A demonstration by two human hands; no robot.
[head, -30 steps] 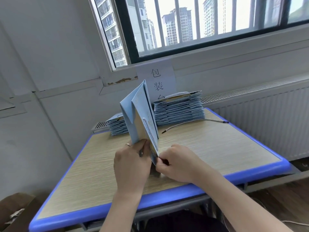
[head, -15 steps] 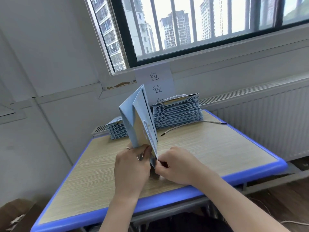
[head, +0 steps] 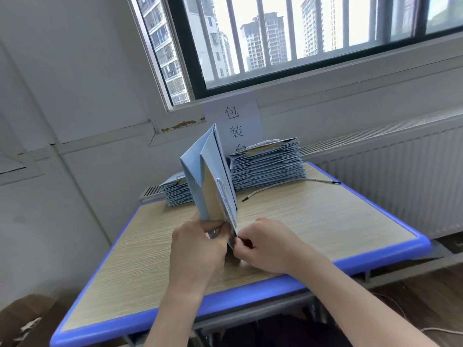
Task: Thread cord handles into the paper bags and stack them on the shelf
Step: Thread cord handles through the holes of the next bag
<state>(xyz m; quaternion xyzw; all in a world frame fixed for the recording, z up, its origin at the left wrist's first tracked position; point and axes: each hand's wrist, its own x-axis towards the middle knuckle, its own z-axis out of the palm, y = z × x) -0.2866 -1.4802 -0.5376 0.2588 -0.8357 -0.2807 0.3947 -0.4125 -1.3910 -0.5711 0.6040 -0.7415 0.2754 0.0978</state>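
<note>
A light blue paper bag (head: 198, 171) stands on end above the table, its mouth edge down between my hands. My left hand (head: 198, 249) grips the bag's near edge, thumb on its yellow face. My right hand (head: 268, 244) pinches at that same edge from the right; what its fingertips hold is hidden. A white cord handle (head: 223, 199) lies against the bag's face. One loose cord (head: 290, 187) with dark tips lies on the table behind.
A tall stack of blue bags (head: 268, 166) sits at the table's back, a lower stack (head: 178, 194) on the ledge at back left. The wooden table has a blue rim (head: 375, 256). A radiator (head: 400, 176) is right, a cardboard box (head: 22, 319) lower left.
My hands and the bag stay almost still; my fingers work slightly at the bag's lower edge. The camera tilts a little.
</note>
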